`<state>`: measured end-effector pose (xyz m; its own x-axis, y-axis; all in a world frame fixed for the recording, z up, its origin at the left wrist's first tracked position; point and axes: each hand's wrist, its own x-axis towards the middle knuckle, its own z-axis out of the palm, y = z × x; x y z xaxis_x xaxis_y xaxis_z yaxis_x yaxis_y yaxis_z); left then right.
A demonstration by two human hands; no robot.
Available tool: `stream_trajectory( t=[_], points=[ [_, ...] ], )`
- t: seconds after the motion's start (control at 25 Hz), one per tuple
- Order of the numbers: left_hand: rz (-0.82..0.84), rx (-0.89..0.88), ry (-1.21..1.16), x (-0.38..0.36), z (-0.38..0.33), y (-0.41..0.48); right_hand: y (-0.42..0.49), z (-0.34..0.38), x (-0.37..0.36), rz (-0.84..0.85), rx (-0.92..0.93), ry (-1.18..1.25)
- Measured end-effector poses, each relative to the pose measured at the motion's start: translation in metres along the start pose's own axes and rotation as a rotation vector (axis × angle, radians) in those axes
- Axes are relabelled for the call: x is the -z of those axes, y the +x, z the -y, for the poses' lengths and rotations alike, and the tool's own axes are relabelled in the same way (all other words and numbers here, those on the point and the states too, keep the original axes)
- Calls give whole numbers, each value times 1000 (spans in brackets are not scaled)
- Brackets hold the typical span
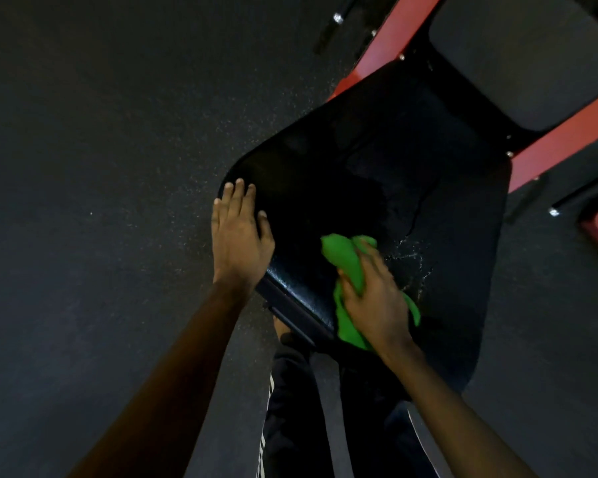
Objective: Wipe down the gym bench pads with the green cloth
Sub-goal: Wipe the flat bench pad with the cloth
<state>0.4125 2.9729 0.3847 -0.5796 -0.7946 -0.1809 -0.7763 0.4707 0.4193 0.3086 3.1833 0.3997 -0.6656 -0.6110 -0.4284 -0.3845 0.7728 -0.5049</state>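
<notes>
Grips soft, limp green cloth (346, 267) wadded in curled right hand (375, 300). Braces slick bench pad (377, 160) at left corner with flat left hand (239, 236).

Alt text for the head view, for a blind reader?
The right hand grips a green cloth on a black bench pad, beside wet streaks. The left hand rests flat on the pad's left edge. A second pad and red frame lie beyond.

Right hand (372, 298) grips bunched green cloth (346, 263) on black bench pad (411, 160), near its front edge. Left hand (239, 232) rests flat on pad's left corner. Wet streaks just right of cloth.
</notes>
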Motion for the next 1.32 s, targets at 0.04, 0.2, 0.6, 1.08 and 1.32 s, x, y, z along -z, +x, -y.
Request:
stream_trajectory(
  t=[0.04,0.2,0.6,1.08,1.32],
  points=[
    [-1,-2,21,-2,-2,-6,-8,-17,5,-19,-92,4],
    [-50,26,86,-9,-10,-12,10,5,-5,-107,-272,-38],
    [27,-37,238,-3,-17,-13,-7,-39,12,47,-10,-11],
    [-85,-6,268,-17,-27,-22,40,28,-17,12,138,-56],
    [-50,-18,290,-15,-27,-24,-44,-83,24,-65,-220,-25]
  ],
)
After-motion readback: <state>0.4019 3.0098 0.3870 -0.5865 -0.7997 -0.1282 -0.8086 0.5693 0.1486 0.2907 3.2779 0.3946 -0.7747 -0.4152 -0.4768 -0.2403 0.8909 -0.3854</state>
